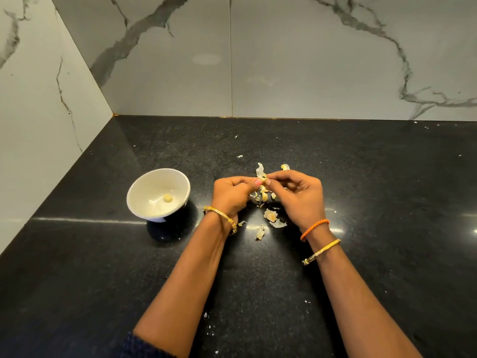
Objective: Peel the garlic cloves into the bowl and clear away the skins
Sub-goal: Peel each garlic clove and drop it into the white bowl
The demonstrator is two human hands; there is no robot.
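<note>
Head view. Both hands meet above the black speckled stone countertop [103, 267], just right of the white ceramic bowl [144, 202]. Likely reason: loosened skin drops onto the one litter patch beneath, and the bowl stays within short reach for the finished clove.

Left hand [232, 195]: fingers curled, thumb and forefinger pinching the partly skinned garlic clove [263, 180]. Right hand [300, 196]: thumb and forefinger closed on the same clove from the other side, remaining fingers loosely bent. A pale flap of skin stands up from the pinch. Judged: left steadies, right strips.

One peeled pale-yellow clove [167, 198] lies in the bowl bottom. Papery garlic skins [271, 215] lie scattered on the counter under and between the wrists; clearing not yet done.
</note>
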